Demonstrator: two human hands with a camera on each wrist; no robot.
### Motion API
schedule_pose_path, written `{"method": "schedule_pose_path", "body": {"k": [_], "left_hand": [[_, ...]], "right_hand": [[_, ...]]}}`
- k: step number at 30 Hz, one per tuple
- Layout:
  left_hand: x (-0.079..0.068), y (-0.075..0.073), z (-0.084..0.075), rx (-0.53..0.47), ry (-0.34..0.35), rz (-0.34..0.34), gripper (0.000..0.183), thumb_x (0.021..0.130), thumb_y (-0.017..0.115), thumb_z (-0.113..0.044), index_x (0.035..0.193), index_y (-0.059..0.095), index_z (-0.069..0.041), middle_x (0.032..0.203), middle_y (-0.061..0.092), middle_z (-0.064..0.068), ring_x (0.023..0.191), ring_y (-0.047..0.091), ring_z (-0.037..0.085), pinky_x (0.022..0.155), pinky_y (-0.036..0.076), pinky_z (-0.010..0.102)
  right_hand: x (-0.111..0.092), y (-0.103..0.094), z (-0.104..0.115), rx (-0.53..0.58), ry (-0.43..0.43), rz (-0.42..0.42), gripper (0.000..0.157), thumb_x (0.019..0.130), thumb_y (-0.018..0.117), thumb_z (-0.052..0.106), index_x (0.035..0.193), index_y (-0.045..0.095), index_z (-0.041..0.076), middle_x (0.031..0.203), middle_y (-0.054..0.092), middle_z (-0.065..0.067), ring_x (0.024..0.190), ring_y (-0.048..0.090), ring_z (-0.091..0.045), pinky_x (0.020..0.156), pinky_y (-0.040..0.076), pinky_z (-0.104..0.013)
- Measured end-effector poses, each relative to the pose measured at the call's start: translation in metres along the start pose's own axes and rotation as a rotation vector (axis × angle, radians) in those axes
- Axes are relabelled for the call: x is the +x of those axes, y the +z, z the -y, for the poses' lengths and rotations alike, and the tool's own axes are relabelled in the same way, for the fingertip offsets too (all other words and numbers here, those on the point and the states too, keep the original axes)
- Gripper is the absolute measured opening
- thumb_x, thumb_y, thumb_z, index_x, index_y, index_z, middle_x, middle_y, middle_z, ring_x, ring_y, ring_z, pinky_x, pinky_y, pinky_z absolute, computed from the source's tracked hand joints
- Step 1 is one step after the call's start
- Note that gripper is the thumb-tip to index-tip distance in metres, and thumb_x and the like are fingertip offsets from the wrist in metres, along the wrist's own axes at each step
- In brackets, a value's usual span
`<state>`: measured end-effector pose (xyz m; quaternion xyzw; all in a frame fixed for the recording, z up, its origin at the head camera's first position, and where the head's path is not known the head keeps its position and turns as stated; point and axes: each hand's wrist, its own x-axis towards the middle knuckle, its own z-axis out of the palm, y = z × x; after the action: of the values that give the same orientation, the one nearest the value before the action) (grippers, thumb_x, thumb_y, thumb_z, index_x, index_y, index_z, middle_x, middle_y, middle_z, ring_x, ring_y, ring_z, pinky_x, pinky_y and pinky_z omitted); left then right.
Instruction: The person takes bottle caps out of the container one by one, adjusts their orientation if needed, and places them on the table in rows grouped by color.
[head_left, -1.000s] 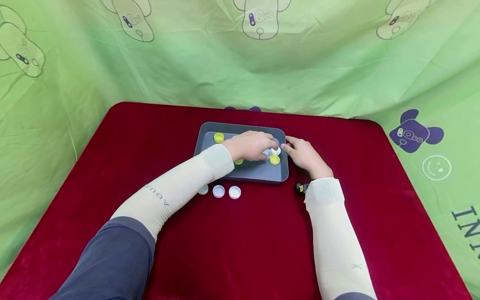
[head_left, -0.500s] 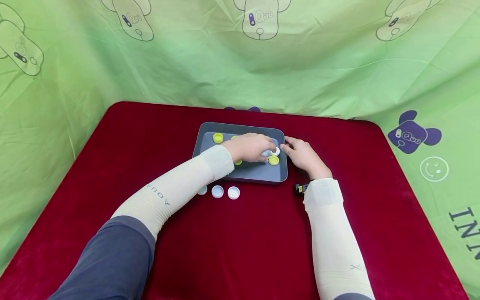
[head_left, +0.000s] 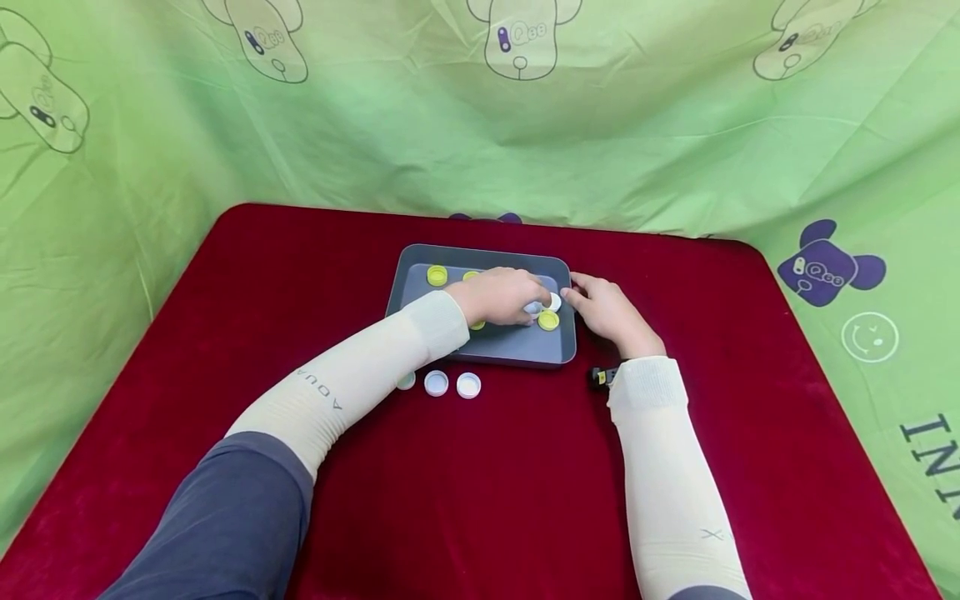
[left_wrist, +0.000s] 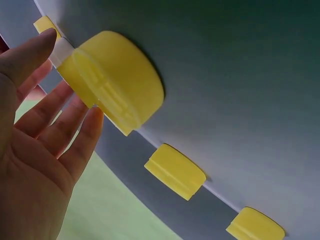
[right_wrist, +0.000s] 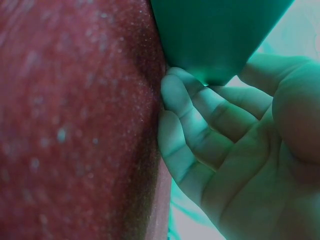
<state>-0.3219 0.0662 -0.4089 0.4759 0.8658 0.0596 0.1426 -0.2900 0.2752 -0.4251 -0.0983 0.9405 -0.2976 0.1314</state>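
A grey rectangular tray (head_left: 517, 357) holds several yellow bottle caps (head_left: 437, 276) and white ones. My left hand (head_left: 498, 295) reaches into its right half and pinches a pale white cap (head_left: 533, 307) between thumb and fingers. Beside those fingertips are another white cap (head_left: 553, 302) and a yellow cap (head_left: 549, 321). In the left wrist view the white cap (left_wrist: 61, 51) shows by the thumb, behind a large yellow cap (left_wrist: 125, 75). My right hand (head_left: 611, 312) grips the tray's right wall (right_wrist: 220, 40), thumb at the rim and fingers along the outside, down at the cloth.
Three pale caps, one a white cap (head_left: 468, 385), lie in a row on the red cloth (head_left: 517, 483) before the tray; my left sleeve (head_left: 352, 379) partly covers the leftmost. A small black device (head_left: 600, 377) sits at my right wrist. Green curtains (head_left: 480, 150) surround the table.
The white cap at the tray's right side shows more of its face than before. My left fingertips have shifted slightly toward me; the right hand keeps its place on the tray.
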Motion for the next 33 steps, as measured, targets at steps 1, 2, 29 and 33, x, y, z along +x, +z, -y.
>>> {"method": "schedule_pose_path", "body": {"k": [1, 2, 29, 33], "left_hand": [[0.0, 0.0003, 0.0, -0.004, 0.0, -0.003, 0.037, 0.092, 0.068, -0.025, 0.129, 0.063, -0.018, 0.124, 0.062, -0.003, 0.108, 0.058, 0.015, 0.091, 0.048, 0.036], [0.0003, 0.0006, 0.0001, -0.012, 0.001, -0.006, 0.037, 0.092, 0.068, -0.024, 0.128, 0.063, -0.018, 0.123, 0.062, -0.002, 0.108, 0.058, 0.015, 0.091, 0.047, 0.036], [-0.003, 0.0013, 0.0004, 0.006, 0.047, -0.052, 0.024, 0.094, 0.062, -0.013, 0.117, 0.068, -0.016, 0.107, 0.067, -0.004, 0.097, 0.06, 0.014, 0.085, 0.049, 0.036], [-0.0043, 0.0005, -0.0004, 0.007, 0.045, -0.05, 0.025, 0.094, 0.062, -0.014, 0.118, 0.068, -0.017, 0.11, 0.066, -0.004, 0.1, 0.06, 0.014, 0.086, 0.049, 0.036]], "right_hand": [[-0.0001, 0.0001, -0.0002, -0.001, 0.002, -0.001, 0.054, 0.103, 0.047, 0.03, 0.148, 0.038, 0.002, 0.144, 0.045, -0.017, 0.13, 0.044, -0.032, 0.106, 0.033, -0.05], [-0.0002, 0.0, -0.0003, -0.001, 0.001, -0.001, 0.054, 0.103, 0.047, 0.03, 0.148, 0.038, 0.002, 0.144, 0.045, -0.017, 0.13, 0.044, -0.032, 0.106, 0.033, -0.051], [-0.0029, -0.0013, 0.0015, 0.016, 0.018, 0.01, 0.056, 0.103, 0.047, 0.029, 0.149, 0.035, 0.0, 0.147, 0.042, -0.018, 0.132, 0.041, -0.032, 0.107, 0.032, -0.051], [-0.0026, -0.0013, 0.0016, 0.006, 0.021, 0.018, 0.057, 0.103, 0.046, 0.03, 0.149, 0.033, -0.001, 0.148, 0.039, -0.02, 0.134, 0.039, -0.034, 0.107, 0.031, -0.052]]}}
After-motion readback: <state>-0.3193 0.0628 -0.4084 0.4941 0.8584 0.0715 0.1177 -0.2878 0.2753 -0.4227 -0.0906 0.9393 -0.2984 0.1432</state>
